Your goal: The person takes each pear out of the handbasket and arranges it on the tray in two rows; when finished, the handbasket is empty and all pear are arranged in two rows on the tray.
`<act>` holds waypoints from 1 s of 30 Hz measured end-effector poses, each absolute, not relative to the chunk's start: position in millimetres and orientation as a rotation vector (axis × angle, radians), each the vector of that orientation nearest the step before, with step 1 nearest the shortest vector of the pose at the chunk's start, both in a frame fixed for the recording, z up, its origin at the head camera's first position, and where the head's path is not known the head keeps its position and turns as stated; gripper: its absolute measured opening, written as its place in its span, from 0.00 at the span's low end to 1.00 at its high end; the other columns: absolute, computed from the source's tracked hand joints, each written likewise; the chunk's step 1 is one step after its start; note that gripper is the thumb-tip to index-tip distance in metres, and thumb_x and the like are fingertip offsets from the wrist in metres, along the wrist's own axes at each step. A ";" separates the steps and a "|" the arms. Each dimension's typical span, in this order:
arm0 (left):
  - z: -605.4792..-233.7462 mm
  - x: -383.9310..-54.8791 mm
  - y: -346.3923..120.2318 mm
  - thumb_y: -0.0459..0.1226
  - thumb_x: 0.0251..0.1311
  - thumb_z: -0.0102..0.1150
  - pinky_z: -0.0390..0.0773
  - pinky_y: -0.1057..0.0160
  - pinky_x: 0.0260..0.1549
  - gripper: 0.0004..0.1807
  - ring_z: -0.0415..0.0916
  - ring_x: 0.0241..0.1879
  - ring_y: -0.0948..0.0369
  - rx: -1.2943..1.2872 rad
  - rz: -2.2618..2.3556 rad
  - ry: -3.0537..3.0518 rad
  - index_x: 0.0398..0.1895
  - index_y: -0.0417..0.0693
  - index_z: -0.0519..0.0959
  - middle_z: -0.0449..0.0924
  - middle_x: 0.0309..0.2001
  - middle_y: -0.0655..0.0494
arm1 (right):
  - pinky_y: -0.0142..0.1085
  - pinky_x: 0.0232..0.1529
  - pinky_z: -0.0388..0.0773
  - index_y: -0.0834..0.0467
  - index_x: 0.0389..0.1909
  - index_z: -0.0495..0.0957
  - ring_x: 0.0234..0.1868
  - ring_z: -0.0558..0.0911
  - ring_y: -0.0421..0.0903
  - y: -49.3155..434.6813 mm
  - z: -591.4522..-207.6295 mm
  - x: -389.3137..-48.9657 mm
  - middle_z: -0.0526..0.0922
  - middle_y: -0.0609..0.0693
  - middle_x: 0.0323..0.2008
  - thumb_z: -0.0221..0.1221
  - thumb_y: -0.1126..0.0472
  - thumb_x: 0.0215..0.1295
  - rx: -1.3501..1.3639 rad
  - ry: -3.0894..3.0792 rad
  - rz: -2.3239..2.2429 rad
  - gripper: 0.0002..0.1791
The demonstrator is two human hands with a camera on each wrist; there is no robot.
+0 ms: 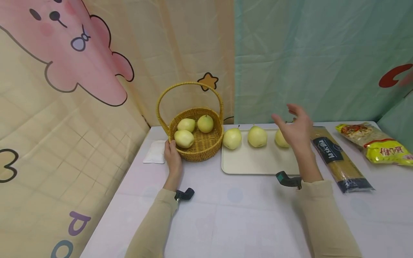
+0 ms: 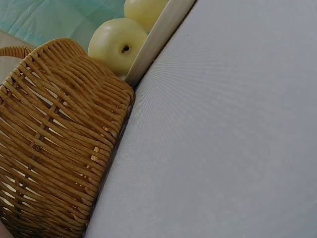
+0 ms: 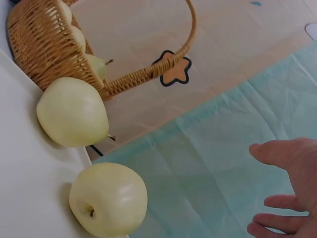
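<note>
At the left, my left hand grips the near left side of a wicker basket, its thumb up at the rim. Three pale yellow-green pears lie inside, and a tall hoop handle arches over them. My right hand is raised over the right part of a cream tray, thumb and fingers spread, holding nothing. Pears stand in a row along the tray's far side: one by the basket, a middle one and another partly hidden by the right hand.
A spaghetti packet lies right of the tray, with a yellow-and-clear food bag beyond it. Left of the basket is a flat white packet. Printed curtains rise behind the table.
</note>
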State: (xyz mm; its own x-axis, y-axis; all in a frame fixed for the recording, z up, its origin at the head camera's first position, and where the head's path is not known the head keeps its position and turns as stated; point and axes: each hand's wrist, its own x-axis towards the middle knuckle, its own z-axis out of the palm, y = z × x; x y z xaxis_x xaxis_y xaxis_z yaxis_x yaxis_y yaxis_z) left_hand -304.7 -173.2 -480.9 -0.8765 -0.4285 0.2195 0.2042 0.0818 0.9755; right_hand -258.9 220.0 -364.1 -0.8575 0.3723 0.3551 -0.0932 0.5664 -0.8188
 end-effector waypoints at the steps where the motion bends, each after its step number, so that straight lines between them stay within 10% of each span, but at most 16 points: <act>1: -481.3 -304.7 -173.5 0.46 0.79 0.39 0.66 0.54 0.74 0.26 0.70 0.71 0.56 0.221 -1.844 -1.910 0.71 0.42 0.72 0.76 0.70 0.47 | 0.55 0.75 0.67 0.62 0.76 0.68 0.75 0.70 0.58 217.3 -364.4 -259.1 0.73 0.61 0.73 0.68 0.49 0.70 -0.192 -2.292 1.256 0.39; 30: -480.4 -306.0 -173.5 0.47 0.80 0.39 0.67 0.53 0.73 0.27 0.70 0.70 0.54 0.238 -1.830 -1.930 0.70 0.41 0.72 0.76 0.69 0.45 | 0.59 0.67 0.72 0.62 0.70 0.74 0.67 0.77 0.62 126.5 -394.5 -263.9 0.80 0.62 0.66 0.72 0.52 0.66 0.261 -2.406 1.238 0.35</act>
State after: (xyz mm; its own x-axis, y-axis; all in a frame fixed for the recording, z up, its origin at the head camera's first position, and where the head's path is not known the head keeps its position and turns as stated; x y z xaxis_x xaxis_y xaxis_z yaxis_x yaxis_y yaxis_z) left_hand -306.0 -173.5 -480.4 -0.8762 -0.4326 0.2125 0.1892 0.0968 0.9771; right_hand -263.9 126.5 -394.5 -0.8941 0.0249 0.4472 -0.3493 0.5861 -0.7311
